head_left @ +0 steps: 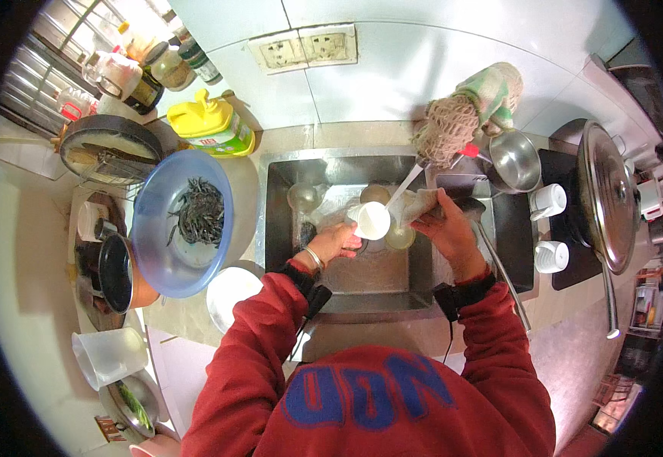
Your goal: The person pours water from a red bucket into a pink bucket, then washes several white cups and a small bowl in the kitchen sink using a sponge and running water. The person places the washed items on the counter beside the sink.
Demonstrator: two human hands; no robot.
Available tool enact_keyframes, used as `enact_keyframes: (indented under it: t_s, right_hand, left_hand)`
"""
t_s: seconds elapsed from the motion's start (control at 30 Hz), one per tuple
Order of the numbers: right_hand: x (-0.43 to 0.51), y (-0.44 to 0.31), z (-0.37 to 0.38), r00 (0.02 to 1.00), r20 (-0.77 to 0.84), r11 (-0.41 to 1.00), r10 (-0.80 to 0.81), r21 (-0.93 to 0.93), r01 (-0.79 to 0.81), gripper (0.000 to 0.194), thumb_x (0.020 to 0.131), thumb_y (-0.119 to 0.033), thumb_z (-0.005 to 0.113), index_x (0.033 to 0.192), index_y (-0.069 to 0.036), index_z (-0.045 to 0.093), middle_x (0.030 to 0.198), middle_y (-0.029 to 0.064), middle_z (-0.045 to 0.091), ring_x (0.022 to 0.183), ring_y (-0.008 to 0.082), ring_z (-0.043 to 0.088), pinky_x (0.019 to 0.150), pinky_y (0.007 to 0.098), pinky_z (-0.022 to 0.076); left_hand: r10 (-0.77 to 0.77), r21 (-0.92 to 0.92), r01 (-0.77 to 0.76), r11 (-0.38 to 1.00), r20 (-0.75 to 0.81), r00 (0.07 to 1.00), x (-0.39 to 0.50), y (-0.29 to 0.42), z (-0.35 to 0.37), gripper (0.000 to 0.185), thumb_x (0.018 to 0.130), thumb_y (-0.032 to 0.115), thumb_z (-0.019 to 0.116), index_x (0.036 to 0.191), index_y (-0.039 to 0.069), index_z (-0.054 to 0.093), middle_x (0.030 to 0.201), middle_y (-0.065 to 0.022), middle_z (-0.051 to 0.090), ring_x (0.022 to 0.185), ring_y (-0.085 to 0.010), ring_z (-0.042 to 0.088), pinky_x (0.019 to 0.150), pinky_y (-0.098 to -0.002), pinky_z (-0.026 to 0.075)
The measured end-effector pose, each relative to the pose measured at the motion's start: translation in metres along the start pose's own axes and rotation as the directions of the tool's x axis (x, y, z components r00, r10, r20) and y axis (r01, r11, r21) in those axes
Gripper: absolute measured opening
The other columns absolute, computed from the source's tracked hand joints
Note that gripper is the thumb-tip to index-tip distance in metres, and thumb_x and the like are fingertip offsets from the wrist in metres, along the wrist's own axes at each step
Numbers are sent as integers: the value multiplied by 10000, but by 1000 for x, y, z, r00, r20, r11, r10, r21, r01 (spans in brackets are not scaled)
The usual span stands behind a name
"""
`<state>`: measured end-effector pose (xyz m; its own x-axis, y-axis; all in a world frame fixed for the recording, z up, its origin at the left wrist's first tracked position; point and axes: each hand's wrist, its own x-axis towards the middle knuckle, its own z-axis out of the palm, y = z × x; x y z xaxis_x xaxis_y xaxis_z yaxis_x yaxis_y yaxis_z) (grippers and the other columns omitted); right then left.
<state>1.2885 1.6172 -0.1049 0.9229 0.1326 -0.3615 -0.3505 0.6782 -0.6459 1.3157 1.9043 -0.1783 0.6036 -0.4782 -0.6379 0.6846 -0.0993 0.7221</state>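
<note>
My left hand (336,244) grips a white cup (373,221) over the sink basin (354,280), its mouth tilted up towards me. The faucet spout (405,185) slants down to the cup's rim; whether water runs from it I cannot tell. Just right of the cup, my right hand (451,233) holds a pale, greyish cloth-like thing (420,204), partly hidden by the fingers. Below the hands, round see-through vessels, perhaps glasses, lie in the basin, one at the back left (304,197) and another under the cup (400,236).
Left on the counter are a blue plastic basin (148,240) holding small dark shrimp-like things (200,211), a white bowl (233,294) and a yellow detergent jug (211,123). To the right stand two white cups (549,199), a steel pot (515,160) and a lidded wok (608,197). A ladle handle (502,274) crosses the smaller basin.
</note>
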Motion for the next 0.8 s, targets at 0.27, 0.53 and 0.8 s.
enact_keyframes:
  t_s: [0.27, 0.53, 0.8]
  right_hand:
    - [5, 1, 27, 998, 68, 970, -14, 243, -3, 328, 1023, -325, 484, 1179, -53, 579, 1134, 100, 639, 1025, 287, 639, 893, 432, 540]
    - [45, 49, 9, 900, 371, 745, -227, -530, 406, 246, 921, -209, 632, 1104, -47, 602, 1083, 86, 636, 986, 254, 626, 875, 418, 522]
    - [33, 41, 18, 986, 98, 967, 132, -231, -106, 371, 888, -240, 674, 1175, -24, 579, 1082, 93, 625, 934, 207, 618, 793, 337, 533]
  left_hand:
    - [77, -176, -85, 981, -53, 996, 13, 24, 13, 456, 988, 388, 527, 1220, -4, 532, 1102, -170, 646, 996, -256, 651, 850, -398, 549]
    - [197, -35, -201, 979, -79, 977, 3, 36, 39, 373, 965, 364, 567, 1099, 18, 607, 1011, -78, 653, 943, -186, 645, 782, -320, 544]
    - [250, 557, -162, 814, -84, 965, 16, 26, 6, 385, 969, 366, 525, 993, 3, 651, 888, -105, 686, 839, -195, 658, 701, -321, 532]
